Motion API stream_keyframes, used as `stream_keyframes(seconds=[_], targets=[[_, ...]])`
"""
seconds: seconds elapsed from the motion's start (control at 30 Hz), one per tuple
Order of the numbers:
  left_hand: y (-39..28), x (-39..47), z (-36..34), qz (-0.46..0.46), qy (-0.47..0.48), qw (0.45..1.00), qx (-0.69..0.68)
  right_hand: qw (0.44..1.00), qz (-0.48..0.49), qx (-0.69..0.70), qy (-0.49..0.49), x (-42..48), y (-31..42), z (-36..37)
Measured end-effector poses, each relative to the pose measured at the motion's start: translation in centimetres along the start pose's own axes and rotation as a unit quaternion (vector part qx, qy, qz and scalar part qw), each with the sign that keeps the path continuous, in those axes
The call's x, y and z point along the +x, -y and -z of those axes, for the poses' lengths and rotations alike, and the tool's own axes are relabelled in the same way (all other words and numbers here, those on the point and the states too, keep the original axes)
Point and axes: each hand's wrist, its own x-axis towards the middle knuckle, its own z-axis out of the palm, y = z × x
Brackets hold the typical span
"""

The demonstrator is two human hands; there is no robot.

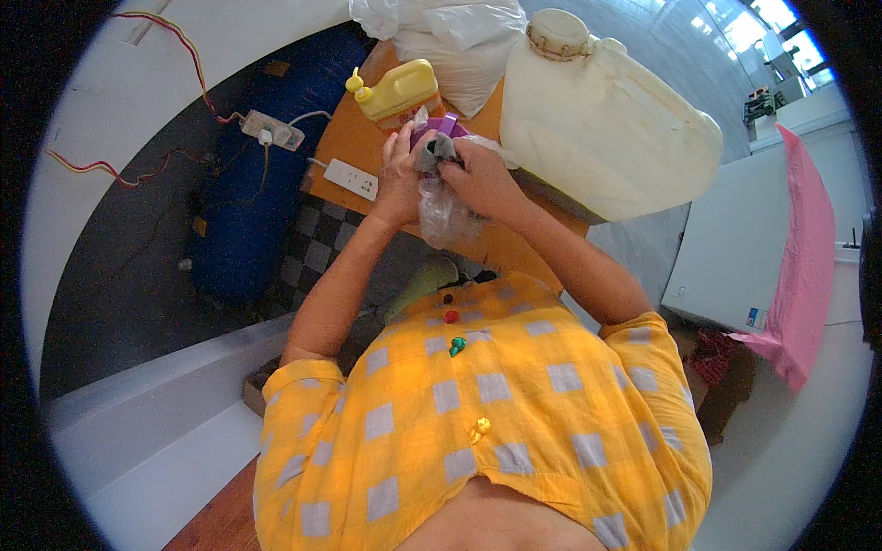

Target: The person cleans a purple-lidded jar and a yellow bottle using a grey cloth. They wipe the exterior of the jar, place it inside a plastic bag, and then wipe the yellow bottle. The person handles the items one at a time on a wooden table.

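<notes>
Above a brown wooden tabletop point(513, 251) my two hands meet. My left hand point(400, 175) grips the side of a thin transparent plastic bag point(444, 217), which hangs crumpled between my wrists. A purple plastic item point(449, 125) shows at the bag's top, just beyond my fingers; its full shape is hidden. With bent fingers, my right hand point(486, 180) pinches a small grey bundle point(434, 154), apparently soft, with a dark spot in it. Close behind the left fingertips stands a yellow pump bottle point(406, 89).
A large whitish plastic jerrycan point(599, 131) stands right of my hands. Beyond them is a stuffed white plastic bag point(458, 41). One white power strip point(351, 179) lies on the table's left side; another power strip point(272, 131) is over the dark blue surface point(241, 206), with cords attached.
</notes>
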Motion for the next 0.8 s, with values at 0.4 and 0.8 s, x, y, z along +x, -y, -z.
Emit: stream_keyframes(seconds=[0.4,0.8], targets=[[-1.1,1.8,0.2,0.096,-0.032,0.992,-0.076,0.945,-0.242,0.184,-0.119,-6.1,-10.7,0.9],[-2.4,4.4,1.4,0.109,0.149,0.981,0.058,0.993,0.069,-0.084,-0.052,1.5,-2.7,2.1]])
